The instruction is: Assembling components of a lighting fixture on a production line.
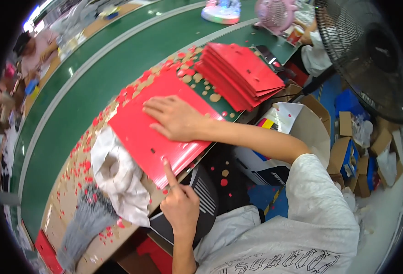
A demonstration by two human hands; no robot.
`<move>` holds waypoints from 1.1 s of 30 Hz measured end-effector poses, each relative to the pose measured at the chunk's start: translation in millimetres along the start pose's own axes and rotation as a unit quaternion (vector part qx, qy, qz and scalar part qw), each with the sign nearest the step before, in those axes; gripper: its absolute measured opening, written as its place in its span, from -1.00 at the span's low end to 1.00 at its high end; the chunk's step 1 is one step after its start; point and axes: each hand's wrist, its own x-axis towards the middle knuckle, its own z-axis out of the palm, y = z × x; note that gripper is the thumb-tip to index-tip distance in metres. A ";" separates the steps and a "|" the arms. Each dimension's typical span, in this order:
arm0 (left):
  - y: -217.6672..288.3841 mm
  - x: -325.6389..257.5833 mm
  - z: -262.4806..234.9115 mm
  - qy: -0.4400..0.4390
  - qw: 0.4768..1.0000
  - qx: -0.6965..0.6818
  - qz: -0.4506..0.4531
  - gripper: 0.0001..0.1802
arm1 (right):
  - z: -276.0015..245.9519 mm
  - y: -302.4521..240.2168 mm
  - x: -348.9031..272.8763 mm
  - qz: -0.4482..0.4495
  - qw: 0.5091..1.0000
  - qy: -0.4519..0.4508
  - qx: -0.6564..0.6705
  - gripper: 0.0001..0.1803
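Observation:
A pile of glossy red card sheets with small punched holes lies slanted at the table's edge in front of me. My right hand rests flat on the top sheet, fingers spread. At the near corner of the pile, my left hand reaches in with its index finger stretched out; the tip touches the sheet by a small hole. Its thumb stands apart and the other fingers are curled, with nothing seen in them. Farther right, a taller stack of red sheets sits a little fanned, with similar holes and slots.
Red and brown paper discs litter the table. Crumpled white cloth and a grey fringed cloth lie at left. A black fan stands at right, above open cardboard boxes. A green conveyor curves behind; co-workers sit beyond it.

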 end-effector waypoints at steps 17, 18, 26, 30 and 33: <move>-3.6 1.6 2.5 0.000 1.000 0.001 0.003 -0.14 | 1.1 0.5 16.6 0.034 0.998 -0.039 -0.024 -0.42; -6.4 1.6 5.6 0.012 1.000 -0.011 0.014 -0.14 | 1.1 0.0 16.3 0.033 0.999 -0.032 -0.023 -0.42; -11.7 1.5 6.5 0.017 1.000 -0.016 0.019 -0.14 | 8.3 0.9 22.4 0.043 0.999 -0.008 0.003 -0.37; -6.1 2.4 6.3 0.028 0.999 -0.023 0.033 -0.13 | 11.2 6.8 15.5 0.033 0.999 0.031 0.021 -0.37; -7.6 2.1 6.6 0.017 0.999 -0.030 0.023 -0.12 | 9.1 3.6 16.0 0.062 0.997 -0.031 0.028 -0.37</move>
